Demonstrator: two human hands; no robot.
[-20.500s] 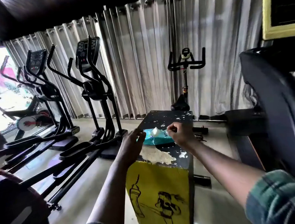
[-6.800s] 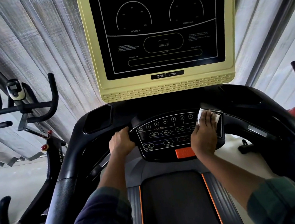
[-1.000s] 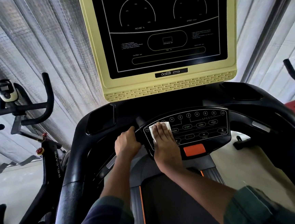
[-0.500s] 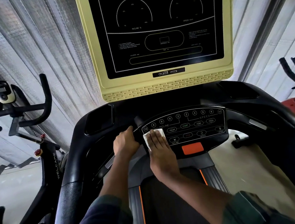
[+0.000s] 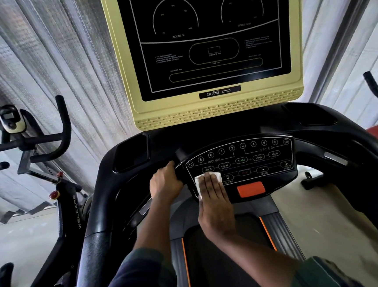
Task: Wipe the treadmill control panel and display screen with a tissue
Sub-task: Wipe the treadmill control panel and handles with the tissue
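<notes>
Sliding down, the tissue (image 5: 200, 180) now sits at the lower left of the button panel (image 5: 253, 160), under the flat, pressing right hand (image 5: 214, 201). The left hand (image 5: 164, 185) grips the bar (image 5: 181, 154) beside it — the panel looks nearly done, the screen (image 5: 208, 38) above likely comes next.

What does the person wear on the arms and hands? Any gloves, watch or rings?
The left hand and right hand are bare: no gloves, watch or rings show. Forearms are uncovered. The left sleeve is dark blue with green; the right sleeve is dark green, faintly checked.
</notes>
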